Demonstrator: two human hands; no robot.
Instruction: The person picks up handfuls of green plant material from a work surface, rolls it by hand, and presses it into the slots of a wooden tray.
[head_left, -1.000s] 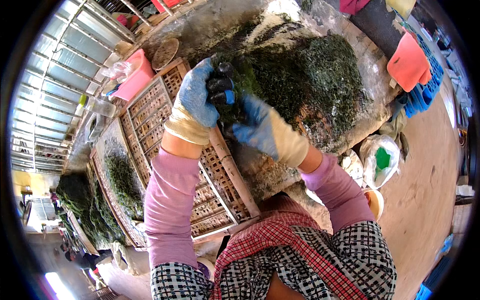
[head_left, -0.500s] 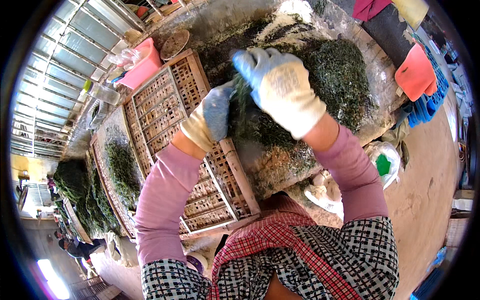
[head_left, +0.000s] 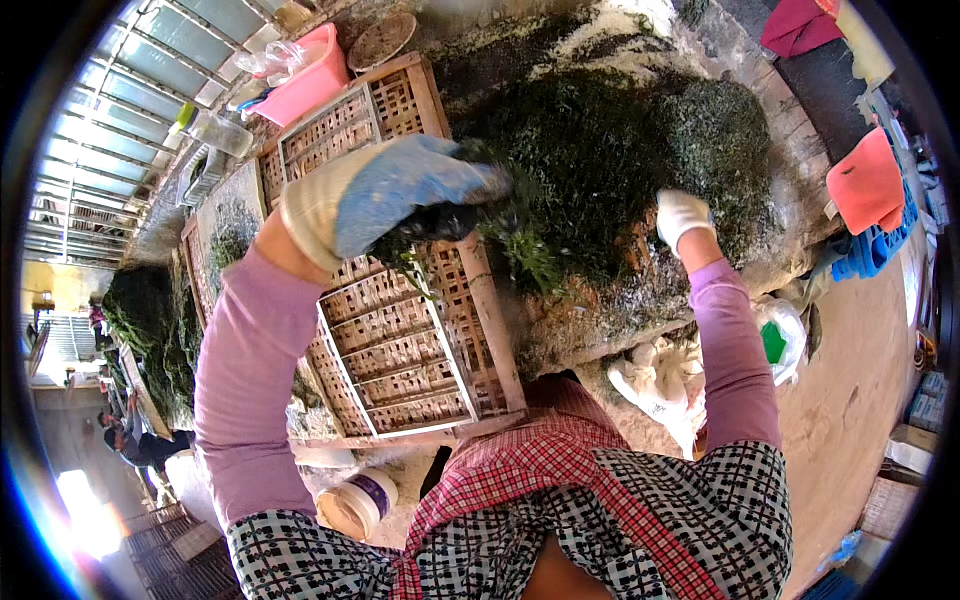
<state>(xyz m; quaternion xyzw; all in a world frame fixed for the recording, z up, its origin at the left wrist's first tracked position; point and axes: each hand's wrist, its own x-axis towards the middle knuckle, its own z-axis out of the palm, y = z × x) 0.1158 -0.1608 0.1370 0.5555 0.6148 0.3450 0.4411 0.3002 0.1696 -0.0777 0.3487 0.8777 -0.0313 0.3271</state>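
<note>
Two hands, now parted.
Our left hand [head_left: 400, 195] has swung over the rack [head_left: 494, 340], clutching weed [head_left: 398, 244], so it alone carries; our right hand [head_left: 685, 215], grip unclear, nears the pile [head_left: 600, 140] right of the rack.

From my remote station I see a pink tub [head_left: 313, 85] beside a round brown vessel [head_left: 382, 42], and near them a clear jar [head_left: 222, 134] with a yellow-green lid [head_left: 184, 116]. On the right, a coral cloth [head_left: 868, 182] covers some part of the blue crates [head_left: 868, 256]. Lower, I notice a white bucket [head_left: 341, 512] and a plastic bag [head_left: 792, 318] with a green object [head_left: 772, 342] inside
</note>
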